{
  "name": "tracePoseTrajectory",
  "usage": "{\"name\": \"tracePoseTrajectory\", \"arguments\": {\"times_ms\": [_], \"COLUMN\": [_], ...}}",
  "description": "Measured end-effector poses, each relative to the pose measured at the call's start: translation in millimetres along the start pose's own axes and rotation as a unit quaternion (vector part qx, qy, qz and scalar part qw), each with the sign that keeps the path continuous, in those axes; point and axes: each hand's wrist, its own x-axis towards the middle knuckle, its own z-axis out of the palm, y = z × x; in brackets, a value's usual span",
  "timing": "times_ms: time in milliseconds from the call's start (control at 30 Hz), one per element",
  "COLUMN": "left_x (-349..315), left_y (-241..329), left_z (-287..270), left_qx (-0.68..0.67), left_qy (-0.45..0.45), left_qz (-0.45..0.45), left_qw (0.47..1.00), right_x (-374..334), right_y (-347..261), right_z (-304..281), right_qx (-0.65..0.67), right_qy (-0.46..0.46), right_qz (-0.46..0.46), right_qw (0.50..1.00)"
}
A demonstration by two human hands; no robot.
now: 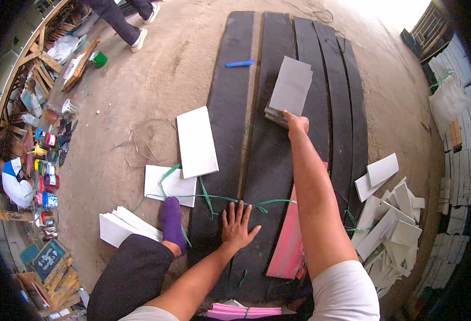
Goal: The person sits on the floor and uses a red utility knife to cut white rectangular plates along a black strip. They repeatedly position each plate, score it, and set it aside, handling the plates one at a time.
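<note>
On the black strips (pixel 273 155) laid over the ground, my left hand (pixel 237 227) rests palm down with its fingers spread, empty. Green plastic twine (pixel 257 206) runs just beyond its fingertips. My right hand (pixel 298 123) reaches farther out and grips the near end of a stack of grey rectangular sheets (pixel 291 83), thumb on top; the fingers underneath are hidden. Beneath my right forearm lies a red and pink board (pixel 288 241), partly covered. A blue knife-like tool (pixel 239 63) sits on the far left strip.
White sheets (pixel 195 142) lie left, beside my foot in a purple sock (pixel 172 222). A heap of white offcuts (pixel 393 230) spreads on the right. Pink sheets (pixel 243 310) are at the bottom edge. Paint tins (pixel 49 182) and clutter line the far left. Another person's legs (pixel 120 24) show at top left.
</note>
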Motion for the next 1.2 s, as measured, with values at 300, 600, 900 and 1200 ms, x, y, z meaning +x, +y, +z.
{"name": "tracePoseTrajectory", "arguments": {"times_ms": [300, 600, 900, 1200], "left_x": [4.5, 16.3, 52.4, 15.9], "left_y": [-5.4, -27.8, 32.2, 132.6], "left_z": [-1.4, 27.5, -42.1, 21.3], "left_qx": [-0.02, -0.115, -0.78, -0.763], "left_qy": [0.005, 0.155, 0.005, -0.072], "left_qz": [-0.012, -0.024, -0.202, -0.254], "left_qw": [1.0, 0.981, 0.592, 0.589], "right_x": [-51.0, -179.1, -251.1, -72.4], "right_y": [36.1, 138.3, 182.2, 197.4], "right_z": [4.0, -81.1, -144.4, -292.0], "right_qx": [0.334, 0.28, 0.022, -0.504], "right_qy": [-0.127, -0.221, -0.32, 0.106], "right_qz": [0.075, 0.076, -0.178, -0.261], "right_qw": [0.931, 0.931, 0.93, 0.816]}}
